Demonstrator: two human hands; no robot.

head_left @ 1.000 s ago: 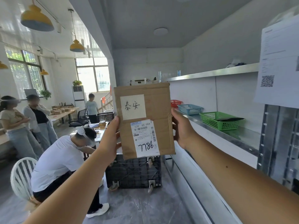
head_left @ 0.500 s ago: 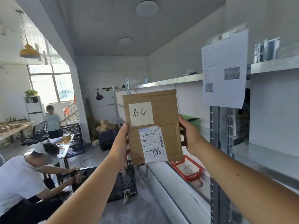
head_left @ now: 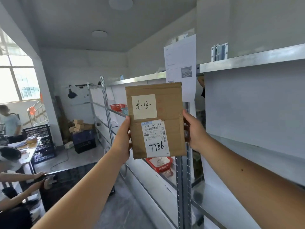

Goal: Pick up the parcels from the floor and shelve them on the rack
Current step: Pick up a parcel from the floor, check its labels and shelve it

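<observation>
Both hands gripped one flat cardboard parcel (head_left: 156, 120) upright at arm's length; the left hand (head_left: 123, 142) pinched its left edge, thumb on the front; the right hand (head_left: 194, 132) clasped the right edge, fingers curled behind; judged by this, the carrying step was under way, label being read; next it seemingly needed laying on the bare rack (head_left: 257, 149) shelf just right of the right hand.
</observation>
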